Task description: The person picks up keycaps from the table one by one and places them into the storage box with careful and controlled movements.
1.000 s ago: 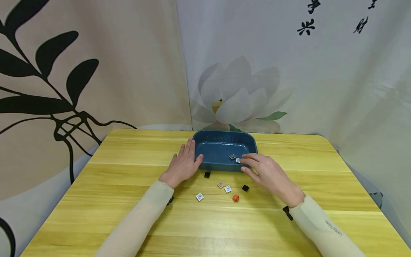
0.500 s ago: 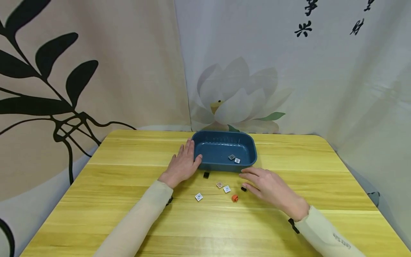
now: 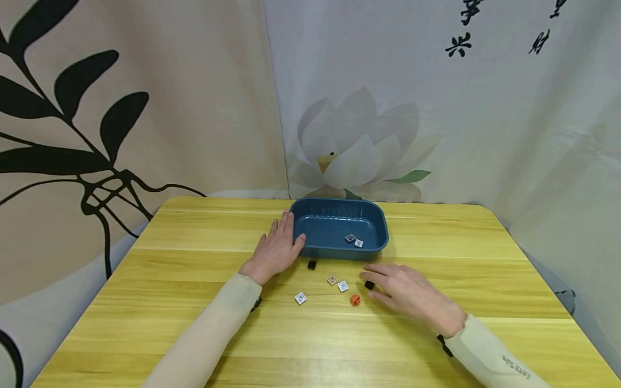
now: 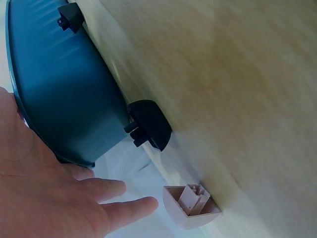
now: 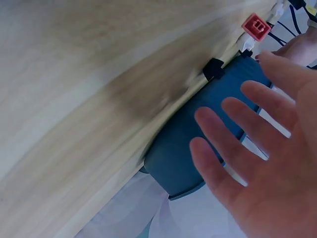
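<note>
A blue tray [image 3: 339, 252] stands at the table's back edge with two small keycap-like pieces inside, one grey [image 3: 350, 237] and one white [image 3: 359, 243]. My left hand [image 3: 274, 248] rests against its left side, fingers straight. My right hand [image 3: 407, 293] hovers with relaxed, spread fingers beside a black piece [image 3: 370, 285]; in the right wrist view that hand [image 5: 262, 148] holds nothing. Left of it lie an orange piece [image 3: 355, 300], a white piece [image 3: 343, 286] and a pinkish piece [image 3: 332, 279].
Another black piece [image 3: 312, 264] lies just in front of the tray, and a white piece [image 3: 301, 298] lies farther left on the wooden table [image 3: 310, 350]. Behind the table hangs a printed curtain [image 3: 218, 108].
My right hand has moved from over the tray's front right corner down to the black piece on the table. Both pieces stay in the tray, and my left hand has kept its place.
</note>
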### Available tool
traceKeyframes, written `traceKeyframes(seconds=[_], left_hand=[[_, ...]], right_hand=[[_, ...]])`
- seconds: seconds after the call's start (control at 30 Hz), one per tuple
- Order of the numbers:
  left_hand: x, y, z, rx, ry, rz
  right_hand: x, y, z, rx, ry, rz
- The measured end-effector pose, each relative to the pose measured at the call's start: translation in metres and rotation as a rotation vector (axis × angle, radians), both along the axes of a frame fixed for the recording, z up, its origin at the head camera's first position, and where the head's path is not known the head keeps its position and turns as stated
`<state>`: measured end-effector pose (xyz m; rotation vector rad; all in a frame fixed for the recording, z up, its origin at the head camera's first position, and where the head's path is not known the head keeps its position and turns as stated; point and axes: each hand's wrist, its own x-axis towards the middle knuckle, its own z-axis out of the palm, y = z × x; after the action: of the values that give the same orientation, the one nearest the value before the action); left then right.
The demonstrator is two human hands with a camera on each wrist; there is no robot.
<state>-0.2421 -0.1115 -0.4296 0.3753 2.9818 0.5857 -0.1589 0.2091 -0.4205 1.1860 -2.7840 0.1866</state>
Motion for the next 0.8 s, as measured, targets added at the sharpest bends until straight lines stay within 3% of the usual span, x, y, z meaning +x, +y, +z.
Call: traceKeyframes(seconds=[0.3,0.8], left_hand=[[0.0005,0.0006,0.0002,-0.002,-0.014,0.009],[0.0010,0.0012,0.0008,-0.006,-0.010,0.010]], right_hand=[[-0.0004,-0.0024,-0.0020,0.027,-0.069,-0.007],[-0.0026,-0.0085,-0.0051,0.013,-0.039,-0.017]])
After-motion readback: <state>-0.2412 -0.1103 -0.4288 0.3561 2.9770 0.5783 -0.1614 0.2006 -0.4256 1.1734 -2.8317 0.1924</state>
